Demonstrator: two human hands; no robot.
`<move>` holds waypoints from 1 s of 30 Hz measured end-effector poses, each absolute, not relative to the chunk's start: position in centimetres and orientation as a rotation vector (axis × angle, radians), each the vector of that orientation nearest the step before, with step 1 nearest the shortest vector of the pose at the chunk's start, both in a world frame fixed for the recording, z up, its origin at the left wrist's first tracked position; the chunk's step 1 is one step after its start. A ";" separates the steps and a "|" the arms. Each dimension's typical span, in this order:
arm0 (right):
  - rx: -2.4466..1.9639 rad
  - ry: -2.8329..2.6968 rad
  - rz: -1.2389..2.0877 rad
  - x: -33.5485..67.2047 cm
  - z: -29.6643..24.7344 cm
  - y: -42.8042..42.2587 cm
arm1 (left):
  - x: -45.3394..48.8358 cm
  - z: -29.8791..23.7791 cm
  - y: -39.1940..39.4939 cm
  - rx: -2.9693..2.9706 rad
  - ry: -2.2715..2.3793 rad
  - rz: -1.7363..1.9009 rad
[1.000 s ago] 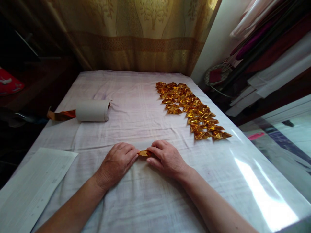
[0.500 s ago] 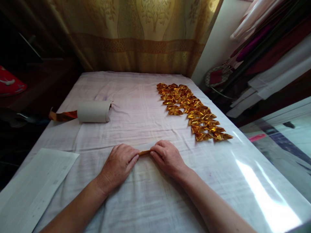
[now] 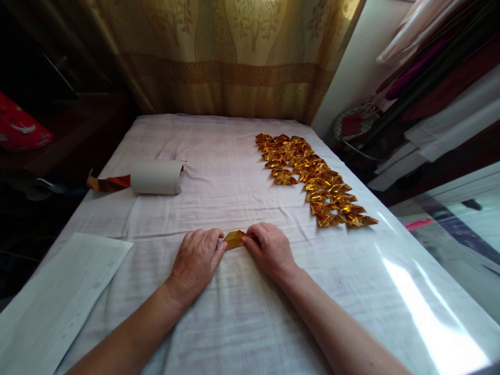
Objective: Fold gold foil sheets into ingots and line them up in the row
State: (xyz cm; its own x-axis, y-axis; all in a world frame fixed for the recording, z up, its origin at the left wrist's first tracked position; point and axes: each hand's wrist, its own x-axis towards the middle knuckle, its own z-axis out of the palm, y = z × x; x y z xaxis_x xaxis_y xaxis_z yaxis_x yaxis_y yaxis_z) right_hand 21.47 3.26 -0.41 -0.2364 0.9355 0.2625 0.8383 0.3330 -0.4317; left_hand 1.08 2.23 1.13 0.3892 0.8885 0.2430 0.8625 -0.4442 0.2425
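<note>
A small piece of gold foil paper [image 3: 233, 239] lies on the white cloth-covered table [image 3: 234, 323] between my two hands. My left hand [image 3: 197, 260] pinches its left end with curled fingers. The fingers of my right hand [image 3: 269, 249] are closed on its right end. Both hands rest knuckles-up on the cloth near the table's middle. Several finished folded gold pieces [image 3: 312, 177] lie in overlapping rows at the right, running from the back toward my right hand.
A white roll [image 3: 156, 177] with a strip of gold-red foil [image 3: 107, 183] sticking out lies at the left. A white paper sheet [image 3: 58, 291] sits at the front left corner. A patterned curtain [image 3: 234, 57] hangs behind. Stacked fabrics [image 3: 437, 88] fill the right.
The gold piece showed edge-on as a thin strip half a second ago; it now shows a broader face. The hands have stayed close together at the same spot.
</note>
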 end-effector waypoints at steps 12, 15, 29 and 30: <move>-1.547 -2.155 0.179 21.3 -0.8 3.2 | 0.9 0.8 2.3 2.620 1.539 0.508; -1.482 -2.270 0.125 20.7 -0.5 2.7 | 1.1 0.9 2.3 2.632 1.549 0.472; -1.631 -2.587 0.187 22.6 -0.1 1.1 | 1.0 0.6 2.2 2.630 1.576 0.460; -1.639 -2.593 0.184 22.8 -0.1 1.1 | 0.9 0.5 2.2 2.634 1.571 0.470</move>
State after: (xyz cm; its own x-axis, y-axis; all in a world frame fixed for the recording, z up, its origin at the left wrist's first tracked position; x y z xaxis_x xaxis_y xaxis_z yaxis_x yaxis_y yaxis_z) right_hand 22.78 1.06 -0.15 -0.4292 0.9032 -0.0057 0.8950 0.4244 -0.1375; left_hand 0.88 2.17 0.52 0.4415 0.8653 0.2372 0.8535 -0.4866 0.1864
